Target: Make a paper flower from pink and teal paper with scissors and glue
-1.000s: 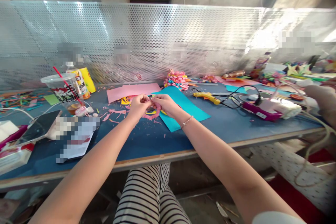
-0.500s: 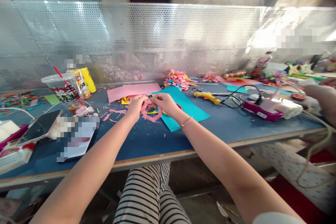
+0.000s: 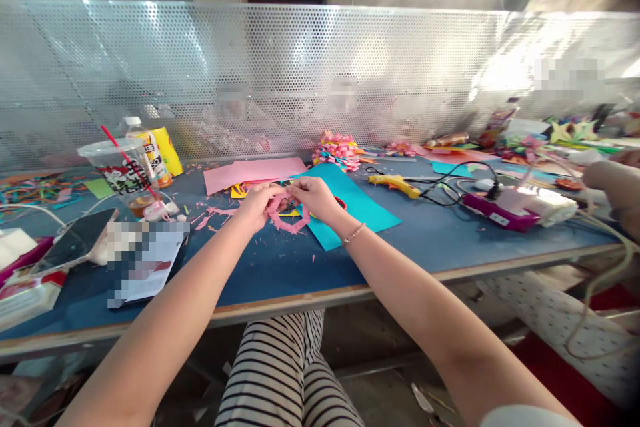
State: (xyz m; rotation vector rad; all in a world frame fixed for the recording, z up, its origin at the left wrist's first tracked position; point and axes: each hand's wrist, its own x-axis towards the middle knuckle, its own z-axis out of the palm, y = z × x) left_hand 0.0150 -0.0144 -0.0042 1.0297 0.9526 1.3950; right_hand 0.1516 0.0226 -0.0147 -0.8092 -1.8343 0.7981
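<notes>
From the head camera, we hold a pink paper cut-out (image 3: 289, 213) between both hands, just above the blue table (image 3: 280, 267) and at the near-left edge of the teal paper sheet (image 3: 350, 208), which we take as our landmark. Our left hand (image 3: 257, 205) pinches the cut-out's left end with fingers closed on it; our right hand (image 3: 313, 199) pinches its upper right part, fingers likewise pressed together on the paper. The piece looks ring-like with fringed edges, though its exact shape is too small to tell.

We judge it very light, thin and limp, easy to tear at the cuts, so the hold belongs on the solid band, not the fringe, with gentle pressure.

Behind the teal sheet lies a pink sheet (image 3: 253, 173); to the teal sheet's right rests a yellow glue gun (image 3: 395, 184); far to its left stands a plastic cup (image 3: 121, 170) with a red straw.
</notes>
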